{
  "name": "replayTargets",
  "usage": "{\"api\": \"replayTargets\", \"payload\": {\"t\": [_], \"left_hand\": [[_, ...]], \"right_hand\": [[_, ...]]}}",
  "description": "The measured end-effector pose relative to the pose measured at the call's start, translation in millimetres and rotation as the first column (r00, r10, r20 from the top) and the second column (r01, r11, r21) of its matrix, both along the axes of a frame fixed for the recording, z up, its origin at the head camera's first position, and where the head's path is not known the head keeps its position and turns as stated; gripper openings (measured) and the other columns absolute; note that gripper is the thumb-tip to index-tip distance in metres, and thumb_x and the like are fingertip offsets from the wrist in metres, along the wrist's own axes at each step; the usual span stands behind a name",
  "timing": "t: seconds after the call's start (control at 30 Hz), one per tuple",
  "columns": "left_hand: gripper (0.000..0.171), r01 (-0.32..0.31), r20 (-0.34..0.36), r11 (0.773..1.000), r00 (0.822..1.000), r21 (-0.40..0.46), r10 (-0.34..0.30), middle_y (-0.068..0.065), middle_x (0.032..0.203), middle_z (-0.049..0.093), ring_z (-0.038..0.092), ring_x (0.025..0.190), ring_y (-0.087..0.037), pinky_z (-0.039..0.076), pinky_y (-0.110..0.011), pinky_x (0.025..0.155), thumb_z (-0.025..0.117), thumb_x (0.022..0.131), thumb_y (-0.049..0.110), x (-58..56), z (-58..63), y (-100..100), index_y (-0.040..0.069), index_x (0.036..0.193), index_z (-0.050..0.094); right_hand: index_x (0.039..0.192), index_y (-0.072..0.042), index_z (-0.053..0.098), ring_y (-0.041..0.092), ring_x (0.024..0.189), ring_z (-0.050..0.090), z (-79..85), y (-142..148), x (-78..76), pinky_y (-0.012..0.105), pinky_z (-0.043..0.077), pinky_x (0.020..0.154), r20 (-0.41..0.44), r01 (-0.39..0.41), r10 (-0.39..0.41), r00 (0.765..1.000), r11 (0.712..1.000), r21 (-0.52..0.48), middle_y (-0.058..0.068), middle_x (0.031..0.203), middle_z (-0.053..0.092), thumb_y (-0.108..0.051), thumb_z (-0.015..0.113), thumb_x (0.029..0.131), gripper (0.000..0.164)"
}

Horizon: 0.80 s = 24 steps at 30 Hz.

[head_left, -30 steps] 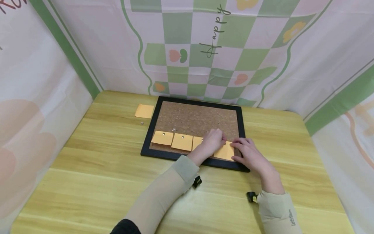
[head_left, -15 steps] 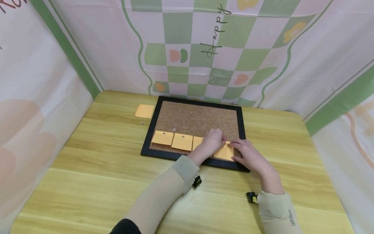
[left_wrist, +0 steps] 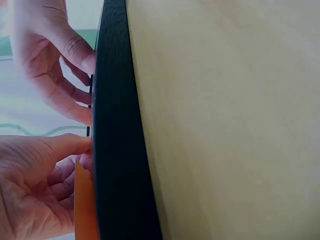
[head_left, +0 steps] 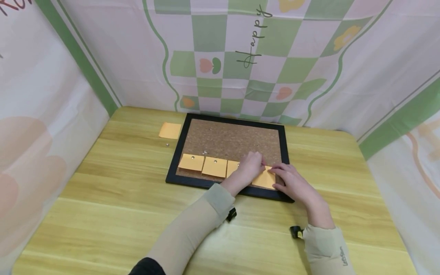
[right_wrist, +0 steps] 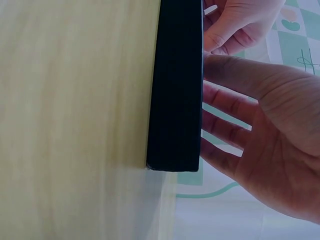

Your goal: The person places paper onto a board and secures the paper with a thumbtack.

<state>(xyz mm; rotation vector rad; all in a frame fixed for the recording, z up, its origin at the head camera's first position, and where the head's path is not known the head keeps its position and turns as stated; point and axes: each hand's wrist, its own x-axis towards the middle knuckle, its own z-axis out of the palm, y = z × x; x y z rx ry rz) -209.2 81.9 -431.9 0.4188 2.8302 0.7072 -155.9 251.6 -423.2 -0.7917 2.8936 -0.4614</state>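
A corkboard (head_left: 233, 139) in a black frame (head_left: 196, 183) lies on the table, with orange paper notes in a row along its near side. Curled fingers of my left hand (head_left: 250, 165) meet at the top of the rightmost note (head_left: 265, 179); I cannot tell what they pinch. My right hand (head_left: 295, 182) rests with spread, slightly bent fingers at that note's right edge. Silver thumbtacks hold the first note (head_left: 191, 163) and the second note (head_left: 214, 168). My left wrist partly hides the third note (head_left: 231, 167). In the right wrist view, my right fingers (right_wrist: 230, 100) reach over the frame's edge.
On the wooden table (head_left: 113, 183), a loose orange note (head_left: 170, 130) lies left of the frame, with a small silver tack (head_left: 167, 144) below it. Small shiny bits (head_left: 205, 152) show on the cork. A patterned cloth (head_left: 240, 46) hangs behind.
My right index finger has shifted slightly left over the top of the rightmost note. My left hand stays almost in place.
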Motion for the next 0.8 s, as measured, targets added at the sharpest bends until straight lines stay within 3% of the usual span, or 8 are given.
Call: {"api": "replayTargets", "payload": {"t": [0.27, 0.6, 0.8], "left_hand": [[0.012, 0.052, -0.025, 0.995, 0.998, -0.084, -0.054, 0.006, 0.102, 0.075, 0.069, 0.094, -0.011, 0.054, -0.023, 0.078, 0.068, 0.096, 0.022, 0.9, 0.5, 2, 0.021, 0.103, 0.078], [0.01, 0.076, -0.094, 0.993, 0.992, -0.094, -0.085, 0.005, 0.096, 0.074, 0.068, 0.084, -0.01, 0.05, -0.02, 0.066, 0.067, 0.097, 0.023, 6.7, -0.4, 1, 0.019, 0.099, 0.076], [0.012, 0.09, -0.122, 0.984, 0.986, -0.156, -0.109, 0.007, 0.094, 0.075, 0.069, 0.082, -0.008, 0.052, -0.019, 0.066, 0.065, 0.098, 0.024, 10.3, 4.3, 0, 0.021, 0.098, 0.076]], "right_hand": [[0.125, 0.003, 0.064, 0.043, 0.121, 0.049, 0.2, 2, 1.0, 0.059, 0.043, 0.103, -0.002, 0.008, -0.008, 1.0, 1.0, -0.007, 0.025, 0.134, 0.056, -0.012, 0.076, 0.088, 0.042], [0.126, 0.002, 0.064, 0.044, 0.122, 0.048, -0.2, 4, 0.7, 0.06, 0.042, 0.103, -0.012, 0.007, -0.007, 1.0, 1.0, -0.011, 0.025, 0.136, 0.056, -0.013, 0.076, 0.088, 0.043], [0.126, 0.002, 0.064, 0.045, 0.124, 0.047, 1.1, 3, 0.9, 0.061, 0.041, 0.104, -0.002, 0.008, -0.008, 1.0, 1.0, -0.015, 0.026, 0.138, 0.055, -0.013, 0.075, 0.088, 0.042]]}}
